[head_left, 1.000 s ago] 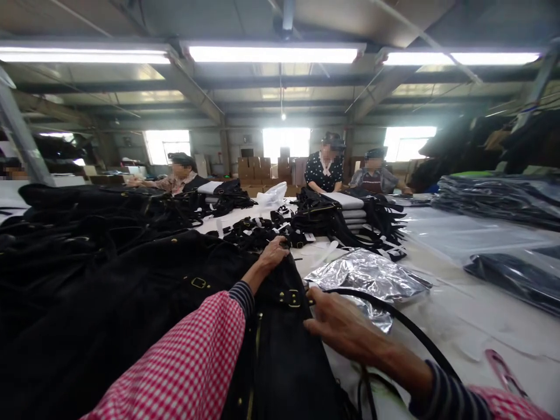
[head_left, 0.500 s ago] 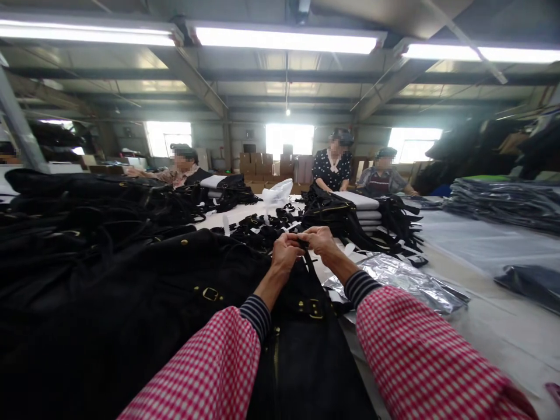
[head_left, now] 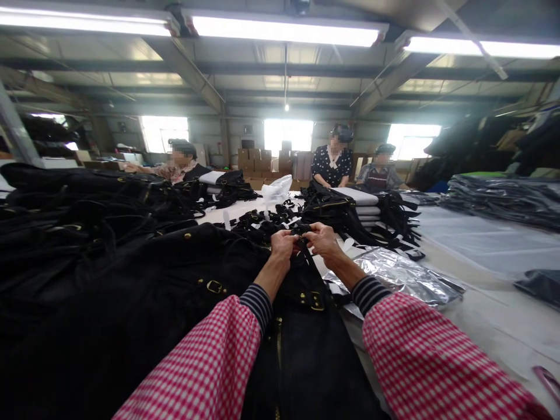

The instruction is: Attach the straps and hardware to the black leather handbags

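Both my hands meet at the far end of a black bag (head_left: 301, 344) with brass-coloured buckles and a zip. My left hand (head_left: 283, 244) is closed, pinching a black strap (head_left: 301, 240) at the bag's far edge. From the other side my right hand (head_left: 322, 240) grips the same strap, fingers bent around it. The strap's end is partly hidden by my fingers. Just beyond my hands lies a heap of black straps with white tags (head_left: 258, 220).
More black bags (head_left: 79, 204) are piled at left. Ahead stands a stack of black bags with white sheets (head_left: 350, 207). Silvery plastic film (head_left: 398, 274) lies right of my arm, with clear bags (head_left: 472, 239) beyond. Across the table a person in a dotted top (head_left: 332, 163) stands near others.
My hands stay together on the strap, and the fingers of both have shifted slightly, with the right hand a little lower on it. The view has tilted slightly.
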`<state>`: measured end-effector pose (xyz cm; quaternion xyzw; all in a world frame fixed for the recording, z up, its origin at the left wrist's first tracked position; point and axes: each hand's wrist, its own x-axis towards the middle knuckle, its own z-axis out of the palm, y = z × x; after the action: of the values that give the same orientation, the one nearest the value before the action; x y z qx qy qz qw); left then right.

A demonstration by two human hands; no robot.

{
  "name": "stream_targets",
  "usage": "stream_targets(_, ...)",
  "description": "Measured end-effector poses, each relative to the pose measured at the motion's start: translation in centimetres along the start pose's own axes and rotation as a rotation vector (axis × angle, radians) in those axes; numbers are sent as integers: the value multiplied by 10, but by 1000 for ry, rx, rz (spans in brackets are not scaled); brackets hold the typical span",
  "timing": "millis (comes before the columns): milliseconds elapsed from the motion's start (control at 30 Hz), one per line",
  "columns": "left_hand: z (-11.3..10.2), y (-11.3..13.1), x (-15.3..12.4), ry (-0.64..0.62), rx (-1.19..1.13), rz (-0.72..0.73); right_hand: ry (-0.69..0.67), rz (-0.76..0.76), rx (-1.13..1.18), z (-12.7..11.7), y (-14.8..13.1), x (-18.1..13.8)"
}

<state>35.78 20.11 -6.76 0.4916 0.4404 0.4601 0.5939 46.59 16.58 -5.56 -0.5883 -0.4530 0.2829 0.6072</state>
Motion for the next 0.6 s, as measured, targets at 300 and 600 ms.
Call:
stream_targets(300,2,-2,-1,72,6,59,-51,11,-49,-11,-12,-9)
stream_targets(600,-1,-4,3,190,126,62,-405,39,-149,-71,-22,-60)
